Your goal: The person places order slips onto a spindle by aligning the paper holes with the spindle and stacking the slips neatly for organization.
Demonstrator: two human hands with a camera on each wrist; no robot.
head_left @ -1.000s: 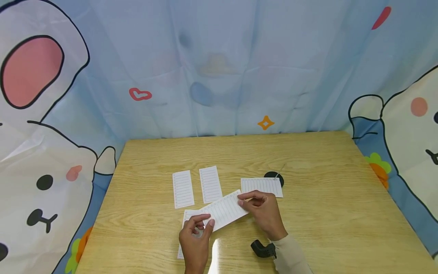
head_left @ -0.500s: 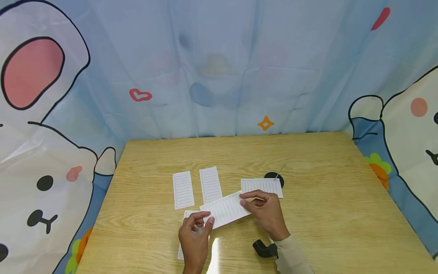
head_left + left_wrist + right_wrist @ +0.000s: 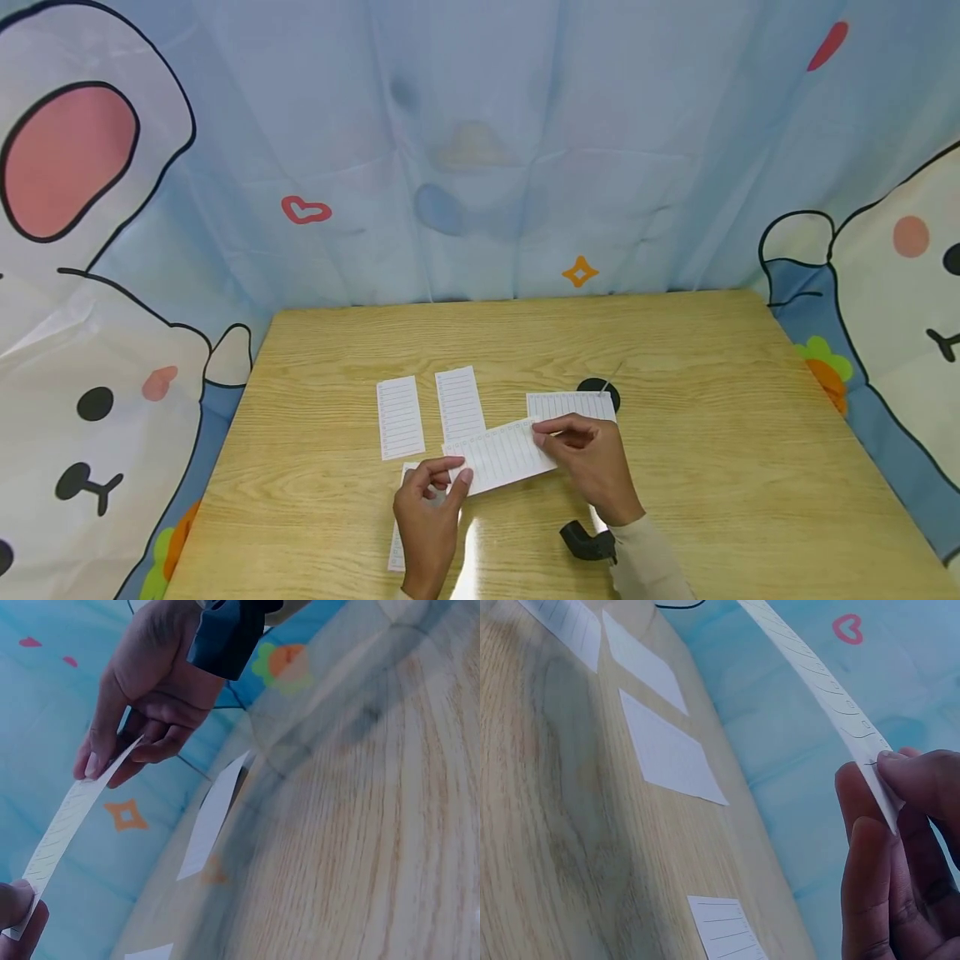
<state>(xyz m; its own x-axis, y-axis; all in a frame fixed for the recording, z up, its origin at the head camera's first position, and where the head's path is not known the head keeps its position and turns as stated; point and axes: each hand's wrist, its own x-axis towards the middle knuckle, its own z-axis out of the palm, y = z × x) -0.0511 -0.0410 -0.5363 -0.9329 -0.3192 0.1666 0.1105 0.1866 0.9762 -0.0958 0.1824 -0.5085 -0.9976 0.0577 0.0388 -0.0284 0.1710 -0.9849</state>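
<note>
A white lined paper card (image 3: 501, 457) with small boxes along one edge is held above the table by both hands. My left hand (image 3: 429, 523) pinches its left end between thumb and fingers. At the other end, the thumb and fingers of my right hand (image 3: 596, 465) pinch the card near its upper right corner. In the right wrist view the card (image 3: 821, 682) is seen nearly edge-on, slightly bowed. Another lined card (image 3: 397, 546) lies beneath my left hand, partly hidden by it.
Two similar cards, one left (image 3: 401, 417) and one nearer the middle (image 3: 459, 404), lie on the wooden table (image 3: 750, 467). Behind my right hand, a sideways card (image 3: 566, 405) overlaps a black disc (image 3: 612, 393) with a thin stick. A cartoon-printed curtain (image 3: 480, 150) surrounds the table.
Both hands keep their pinch on the card. It has shifted a little to the right and tilts less, with the right hand moving slightly rightward.
</note>
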